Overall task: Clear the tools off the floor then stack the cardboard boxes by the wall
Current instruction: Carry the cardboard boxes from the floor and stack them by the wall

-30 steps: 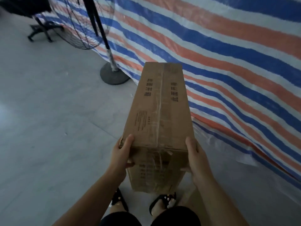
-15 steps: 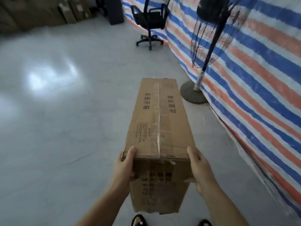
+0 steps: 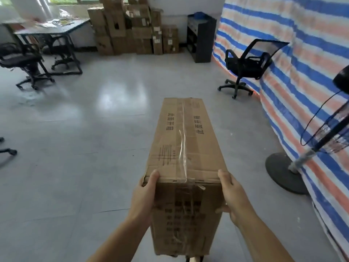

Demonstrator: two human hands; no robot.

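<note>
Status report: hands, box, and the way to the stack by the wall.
Left hand and right hand grip the near end of the cardboard box, carried lengthwise. Box stack at far wall. Open floor between; office chair and fan off right.

Daylight enters through the overexposed window (image 3: 56,0) at the far wall, blown out to white, and falls across the glossy pale grey tiled floor (image 3: 75,167), where a broad bright patch of glare lies between that window and the long brown cardboard box (image 3: 186,140) held in the foreground. The rest of the room is moderately dim and slightly bluish. The clear tape along the box top catches a thin glint. The near end face of the box is in shade, its print smeared and unreadable. The blue, white and orange striped tarpaulin (image 3: 302,63) to the right of the box bows with wide-angle distortion, and the black pedestal fan (image 3: 321,137) at that edge is blurred, as is the cluttered dark table (image 3: 51,29) under the window
</note>
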